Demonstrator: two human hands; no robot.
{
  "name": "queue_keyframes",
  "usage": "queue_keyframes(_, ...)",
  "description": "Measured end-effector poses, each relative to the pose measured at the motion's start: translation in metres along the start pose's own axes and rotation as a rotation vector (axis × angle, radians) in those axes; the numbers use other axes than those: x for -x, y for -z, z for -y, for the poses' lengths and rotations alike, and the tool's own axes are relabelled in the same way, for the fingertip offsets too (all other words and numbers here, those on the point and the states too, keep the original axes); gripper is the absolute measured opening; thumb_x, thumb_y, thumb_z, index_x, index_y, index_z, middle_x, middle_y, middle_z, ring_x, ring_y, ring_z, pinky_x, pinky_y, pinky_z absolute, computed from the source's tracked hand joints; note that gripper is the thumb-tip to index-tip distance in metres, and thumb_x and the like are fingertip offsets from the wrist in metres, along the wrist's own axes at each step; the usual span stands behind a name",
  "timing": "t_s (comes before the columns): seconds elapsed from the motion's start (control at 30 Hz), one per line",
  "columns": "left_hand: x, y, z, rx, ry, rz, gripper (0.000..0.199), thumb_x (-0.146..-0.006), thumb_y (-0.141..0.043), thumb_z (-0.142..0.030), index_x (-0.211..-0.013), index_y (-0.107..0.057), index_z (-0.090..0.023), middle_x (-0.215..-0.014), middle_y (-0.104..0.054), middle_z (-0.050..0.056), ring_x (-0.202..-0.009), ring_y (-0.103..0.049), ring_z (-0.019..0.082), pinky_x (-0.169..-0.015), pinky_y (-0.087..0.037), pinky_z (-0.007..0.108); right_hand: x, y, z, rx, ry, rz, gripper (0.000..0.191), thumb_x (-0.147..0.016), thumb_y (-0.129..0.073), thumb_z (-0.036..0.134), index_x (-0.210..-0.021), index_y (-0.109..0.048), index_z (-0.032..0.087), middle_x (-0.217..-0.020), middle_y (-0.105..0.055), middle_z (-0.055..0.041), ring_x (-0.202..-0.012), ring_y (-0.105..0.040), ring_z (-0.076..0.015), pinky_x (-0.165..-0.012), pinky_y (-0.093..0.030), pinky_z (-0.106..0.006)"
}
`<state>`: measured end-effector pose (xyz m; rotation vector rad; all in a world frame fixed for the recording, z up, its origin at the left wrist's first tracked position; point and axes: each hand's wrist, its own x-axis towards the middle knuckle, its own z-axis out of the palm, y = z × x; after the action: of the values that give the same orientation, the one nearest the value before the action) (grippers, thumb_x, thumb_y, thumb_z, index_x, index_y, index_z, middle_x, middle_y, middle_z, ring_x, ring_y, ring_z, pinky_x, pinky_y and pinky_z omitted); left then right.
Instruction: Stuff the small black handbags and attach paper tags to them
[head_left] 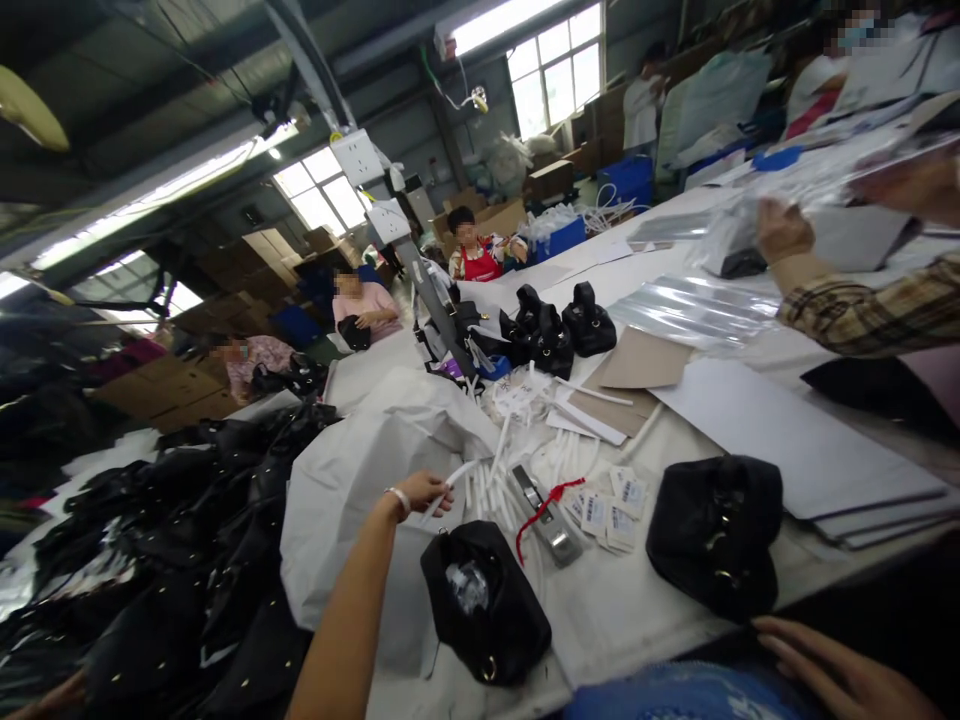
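Observation:
My left hand is stretched forward over the table, its fingers closed on a white strip. Just below it lies an open black bag with clear plastic inside. At the lower right my right hand has its fingers extended, near the bottom edge of a second black bag. White strips are scattered beyond my left hand. A metal tool with a red cord and several printed tags lie between the two bags.
Black bags are heaped at left. White sheets and clear plastic lie at right, near a person's plaid sleeve. More black bags stand by a grey post. Other people sit beyond; a hand shows at bottom left.

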<state>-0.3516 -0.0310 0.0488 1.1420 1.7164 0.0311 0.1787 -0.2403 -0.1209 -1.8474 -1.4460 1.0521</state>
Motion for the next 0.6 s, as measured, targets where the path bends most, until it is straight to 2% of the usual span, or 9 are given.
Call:
queue_keyframes(0.07,0.035,-0.004,-0.005,0.130,-0.076,0.060,0.036,-0.076,-0.065,-0.043,-0.094,-0.062,-0.011,-0.091,-0.066,0.008,-0.076,-0.063,0.014,-0.071,-0.053,0.028,-0.004,0.008,0.015,-0.075,-0.052,0.116,0.039,-0.062,-0.061,0.062,-0.090,-0.075,0.037,-0.097,-0.073,-0.0018,-0.086,-0.069,-0.0286,-0.076,-0.058,-0.033)
queue_keyframes(0.1,0.050,-0.009,-0.009,0.197,-0.114,0.094,0.041,-0.074,-0.067,-0.044,-0.097,-0.062,-0.012,-0.093,-0.066,0.008,-0.076,-0.063,0.015,-0.070,-0.053,0.028,-0.006,0.011,0.022,-0.107,-0.062,0.119,0.042,-0.061,-0.061,0.062,-0.090,-0.075,0.036,-0.097,-0.073,-0.0024,-0.084,-0.069,-0.0284,-0.076,-0.058,-0.033)
queue_keyframes(0.17,0.074,-0.028,-0.017,0.289,-0.174,0.151,0.046,-0.070,-0.070,-0.046,-0.101,-0.062,-0.013,-0.093,-0.065,0.008,-0.076,-0.063,0.014,-0.067,-0.052,0.026,-0.007,0.015,0.037,-0.159,-0.060,0.088,0.044,-0.062,-0.061,0.062,-0.092,-0.075,0.033,-0.093,-0.074,-0.0041,-0.080,-0.070,-0.0275,-0.074,-0.058,-0.032)
queue_keyframes(0.27,0.095,-0.070,-0.034,0.262,-0.193,0.237,0.043,-0.069,-0.070,-0.048,-0.093,-0.063,-0.013,-0.087,-0.065,0.006,-0.069,-0.061,0.012,-0.061,-0.050,0.023,-0.008,0.020,0.052,-0.229,-0.078,-0.032,0.049,-0.069,-0.056,0.061,-0.098,-0.072,0.024,-0.085,-0.074,-0.0076,-0.073,-0.070,-0.0253,-0.068,-0.058,-0.032)
queue_keyframes(0.33,0.103,-0.103,-0.048,0.199,-0.197,0.306,0.040,-0.070,-0.069,-0.049,-0.085,-0.062,-0.013,-0.082,-0.065,0.004,-0.063,-0.059,0.011,-0.058,-0.049,0.022,-0.009,0.025,0.056,-0.287,-0.103,-0.127,0.052,-0.074,-0.051,0.060,-0.101,-0.068,0.019,-0.086,-0.073,-0.0095,-0.068,-0.069,-0.0229,-0.063,-0.057,-0.031)
queue_keyframes(0.43,0.109,-0.148,-0.070,0.093,-0.216,0.405,0.038,-0.073,-0.064,-0.049,-0.085,-0.061,-0.014,-0.076,-0.064,0.002,-0.058,-0.058,0.010,-0.055,-0.049,0.022,-0.012,0.032,0.053,-0.341,-0.115,-0.197,0.050,-0.077,-0.049,0.056,-0.104,-0.062,0.016,-0.087,-0.071,-0.0098,-0.064,-0.067,-0.0191,-0.058,-0.055,-0.028)
queue_keyframes(0.53,0.106,-0.184,-0.090,0.015,-0.251,0.484,0.035,-0.074,-0.062,-0.046,-0.089,-0.062,-0.014,-0.077,-0.063,0.003,-0.059,-0.061,0.012,-0.055,-0.050,0.025,-0.015,0.039,0.049,-0.370,-0.107,-0.222,0.048,-0.079,-0.049,0.053,-0.109,-0.058,0.017,-0.096,-0.070,-0.0092,-0.063,-0.065,-0.0164,-0.055,-0.053,-0.026)
queue_keyframes(0.6,0.098,-0.201,-0.102,-0.043,-0.278,0.495,0.033,-0.073,-0.061,-0.043,-0.088,-0.061,-0.013,-0.075,-0.063,0.003,-0.059,-0.062,0.014,-0.053,-0.051,0.026,-0.018,0.043,0.049,-0.394,-0.091,-0.225,0.050,-0.081,-0.050,0.050,-0.117,-0.055,0.018,-0.101,-0.069,-0.0087,-0.062,-0.064,-0.0147,-0.054,-0.052,-0.025)
